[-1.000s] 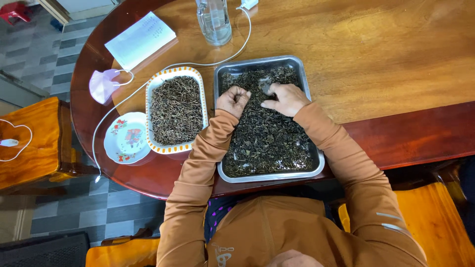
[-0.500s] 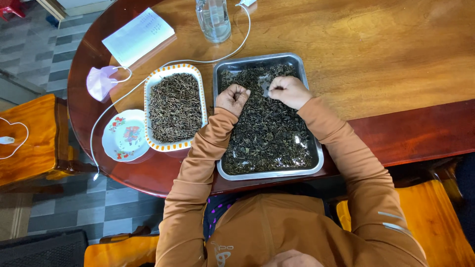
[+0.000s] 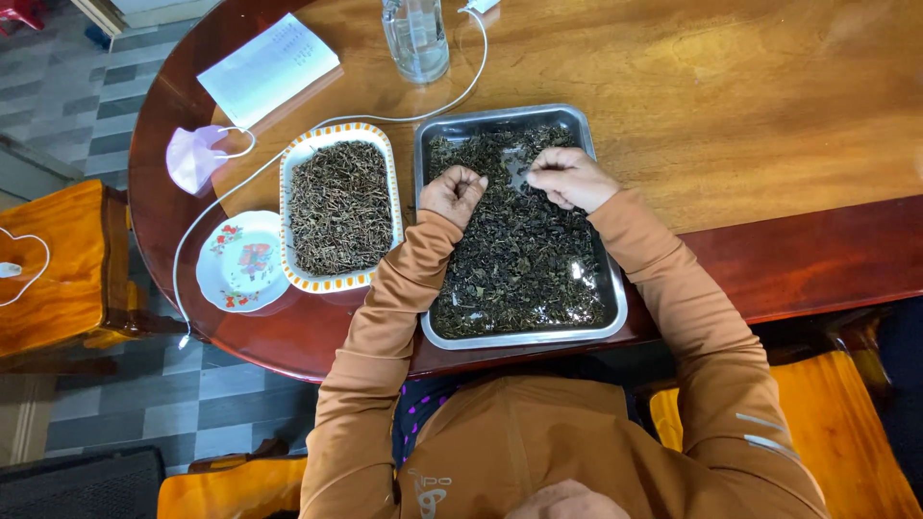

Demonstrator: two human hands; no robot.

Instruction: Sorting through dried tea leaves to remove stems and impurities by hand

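One person, seated, orange-brown long sleeves, seen from above; two bare hands in view.

One metal tray [image 3: 615, 317], rectangular, lying at the near rim of the table and filled with dark dried leaves [image 3: 519, 259]; bare metal shows in a few small patches.

Left hand [image 3: 452, 192]: over the tray's far left part, fingers curled inward to a loose fist resting on the leaves; whether it pinches any cannot be told.

Right hand [image 3: 569, 176]: over the tray's far middle, fingertips drawn narrow together at the leaves; what lies between them is too small to tell. The two hands are near each other, not touching.

One oval dish [image 3: 383, 144], white with orange-and-yellow edge, just beside the tray's left side, holding brown dried stems [image 3: 338, 207].

One small floral saucer [image 3: 242, 261], left of the dish, near the table's curved edge.

One pink face mask [image 3: 192, 157], beyond the saucer, at the table rim.

One white cable [image 3: 452, 101], curving from the far side round the dish and down the left edge.

One white sheet of paper [image 3: 269, 67], far left.

One clear glass vessel [image 3: 416, 38], far centre, beyond the tray.

Open room: one wooden table [image 3: 750, 115], bare across its whole right half.
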